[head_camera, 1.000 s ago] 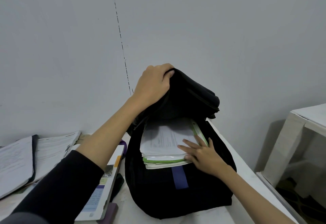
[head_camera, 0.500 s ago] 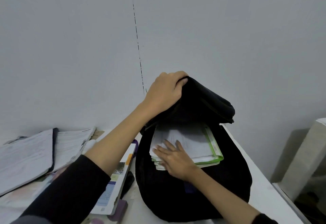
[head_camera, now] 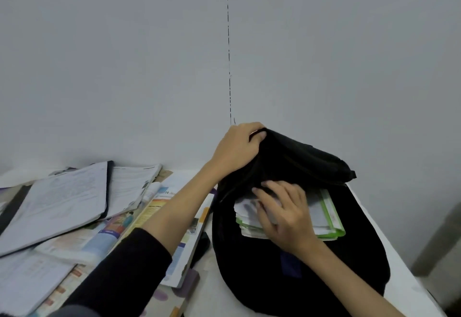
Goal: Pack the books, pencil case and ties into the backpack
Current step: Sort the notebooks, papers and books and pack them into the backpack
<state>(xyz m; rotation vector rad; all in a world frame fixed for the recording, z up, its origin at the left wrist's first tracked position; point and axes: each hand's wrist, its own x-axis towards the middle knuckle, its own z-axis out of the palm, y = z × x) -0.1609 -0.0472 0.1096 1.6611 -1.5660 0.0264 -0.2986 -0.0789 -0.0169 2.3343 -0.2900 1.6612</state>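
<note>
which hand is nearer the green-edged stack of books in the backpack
Right. The right hand rests on the green-edged stack of books in the backpack; the left hand grips the flap above, off the stack.

Books' [head_camera: 321, 213] far ends hidden inside backpack [head_camera: 299, 274].

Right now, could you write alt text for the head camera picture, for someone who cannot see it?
A person's left hand grips the top flap of a black backpack while the right hand presses a stack of books into its opening. More books and papers lie spread on the table to the left.
</note>
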